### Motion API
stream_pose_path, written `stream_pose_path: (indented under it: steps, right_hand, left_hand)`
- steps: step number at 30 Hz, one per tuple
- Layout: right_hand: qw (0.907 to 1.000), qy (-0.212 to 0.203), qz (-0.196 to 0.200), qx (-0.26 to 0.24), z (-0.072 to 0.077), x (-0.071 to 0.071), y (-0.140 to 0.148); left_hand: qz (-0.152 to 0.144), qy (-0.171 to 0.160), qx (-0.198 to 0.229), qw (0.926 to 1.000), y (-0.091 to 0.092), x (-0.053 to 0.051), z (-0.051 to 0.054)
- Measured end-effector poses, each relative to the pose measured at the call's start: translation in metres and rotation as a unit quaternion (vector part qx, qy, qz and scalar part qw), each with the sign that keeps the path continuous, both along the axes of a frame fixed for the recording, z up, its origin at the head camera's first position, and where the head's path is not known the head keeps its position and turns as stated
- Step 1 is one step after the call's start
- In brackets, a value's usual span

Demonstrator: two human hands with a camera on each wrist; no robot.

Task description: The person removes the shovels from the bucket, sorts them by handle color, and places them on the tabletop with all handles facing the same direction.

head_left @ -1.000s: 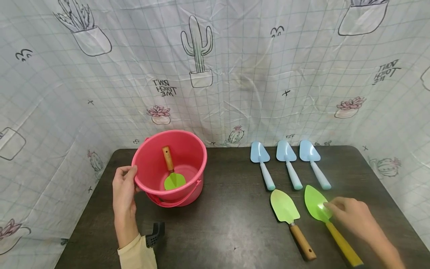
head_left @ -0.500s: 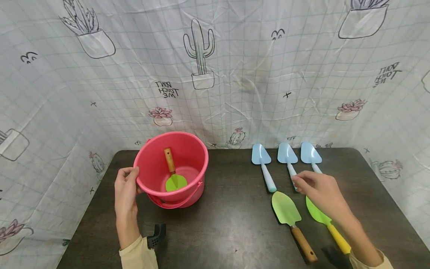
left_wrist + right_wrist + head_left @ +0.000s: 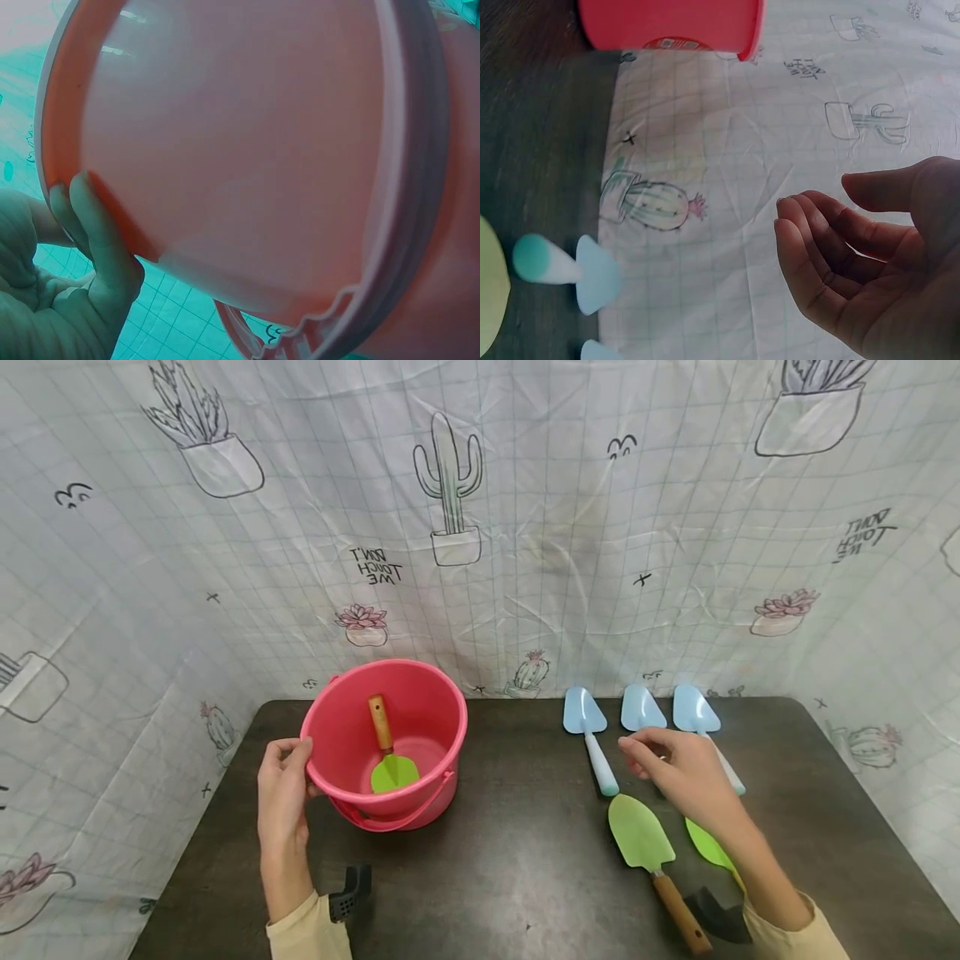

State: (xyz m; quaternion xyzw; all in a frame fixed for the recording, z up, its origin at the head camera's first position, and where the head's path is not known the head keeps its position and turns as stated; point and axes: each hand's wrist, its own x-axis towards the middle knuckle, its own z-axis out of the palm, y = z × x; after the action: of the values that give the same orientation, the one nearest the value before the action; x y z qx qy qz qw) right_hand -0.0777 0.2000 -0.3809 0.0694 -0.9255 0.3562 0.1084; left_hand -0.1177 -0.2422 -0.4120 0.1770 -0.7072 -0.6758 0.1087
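Note:
On the left, my left hand [image 3: 283, 789] pinches the rim of a pink bucket [image 3: 427, 702], thumb and fingers on either side of its wall. A green trowel [image 3: 394, 773] with a wooden handle leans inside the bucket. My right hand [image 3: 682, 768] is raised over the blue trowels, fingers loosely bent and holding nothing, as the right wrist view confirms. Beneath it the middle blue trowel [image 3: 641, 708] shows only its blade. Blue trowels lie to its left [image 3: 589, 735] and right [image 3: 695, 710]. Nearer me is a pale green trowel [image 3: 641, 835]; a yellow-handled green trowel [image 3: 708, 845] is partly covered by my forearm.
The dark tabletop [image 3: 517, 868] meets a cactus-print cloth [image 3: 540, 527] at the back and sides. The bucket's handle [image 3: 405, 817] hangs down at its front.
My right hand has risen from the yellow-handled green trowel and moved left, across to the blue trowels. My left hand stays on the bucket rim. The head view has tilted slightly.

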Motion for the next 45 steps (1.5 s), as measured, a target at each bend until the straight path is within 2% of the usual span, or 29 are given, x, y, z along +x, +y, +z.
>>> stream_pose_path:
  steps: [6, 16, 31, 45]
  right_hand:
    - [0.9999, 0.005, 0.009, -0.005, 0.01, -0.005, -0.012]
    - [0.9981, -0.025, 0.025, -0.05, 0.019, -0.011, -0.033]
    - [0.9909, -0.023, 0.087, -0.1, 0.041, -0.022, -0.075]
    - [0.9833, -0.01, 0.133, -0.124, 0.037, -0.029, -0.105]
  left_hand:
    - [-0.005, 0.009, 0.009, 0.9999, 0.0, 0.0, -0.001]
    - [-0.003, 0.006, 0.008, 0.9999, -0.002, -0.001, -0.002]
    - [-0.005, 0.007, 0.001, 1.0, 0.0, 0.0, -0.002]
    - [-0.008, 0.017, 0.009, 0.9998, 0.0, 0.0, -0.003]
